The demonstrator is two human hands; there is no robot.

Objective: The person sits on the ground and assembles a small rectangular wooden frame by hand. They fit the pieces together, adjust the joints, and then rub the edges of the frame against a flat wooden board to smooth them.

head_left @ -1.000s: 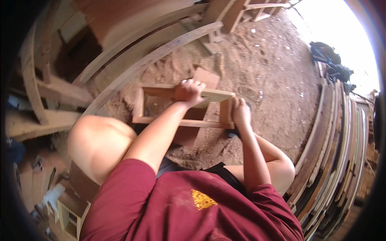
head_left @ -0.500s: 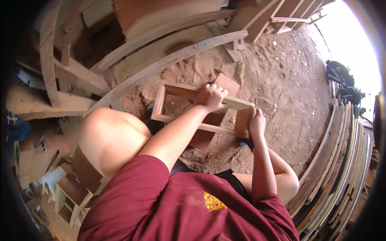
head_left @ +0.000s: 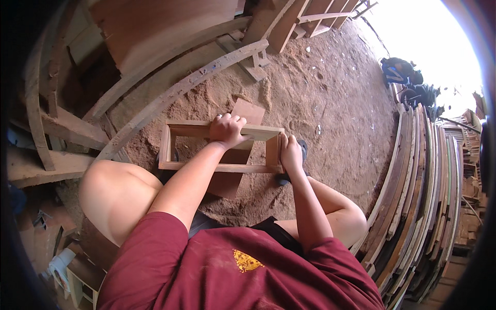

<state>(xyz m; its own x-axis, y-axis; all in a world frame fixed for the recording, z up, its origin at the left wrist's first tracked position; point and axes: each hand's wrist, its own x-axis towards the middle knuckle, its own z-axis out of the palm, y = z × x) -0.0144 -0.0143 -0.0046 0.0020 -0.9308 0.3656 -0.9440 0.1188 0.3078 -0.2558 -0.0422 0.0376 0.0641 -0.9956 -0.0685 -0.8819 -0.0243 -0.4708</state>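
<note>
A rectangular wooden frame (head_left: 170, 150) lies in front of me over a reddish board (head_left: 247, 111) on the sawdust-covered ground. My left hand (head_left: 227, 129) grips the frame's far rail near its middle, fingers curled over the top edge. My right hand (head_left: 291, 154) clasps the frame's short right end piece. Both forearms reach forward from my red shirt, and my bare knees flank the frame.
Long curved timbers (head_left: 170, 95) and planks lie at the back left. A tall stack of thin boards (head_left: 429, 186) runs along the right side. More wooden frames (head_left: 310, 18) stand at the back. Dark objects (head_left: 405, 77) sit far right by the bright opening.
The view has shifted, so the frame now sits lower and more to the centre. Both hands keep the same holds on the frame.
</note>
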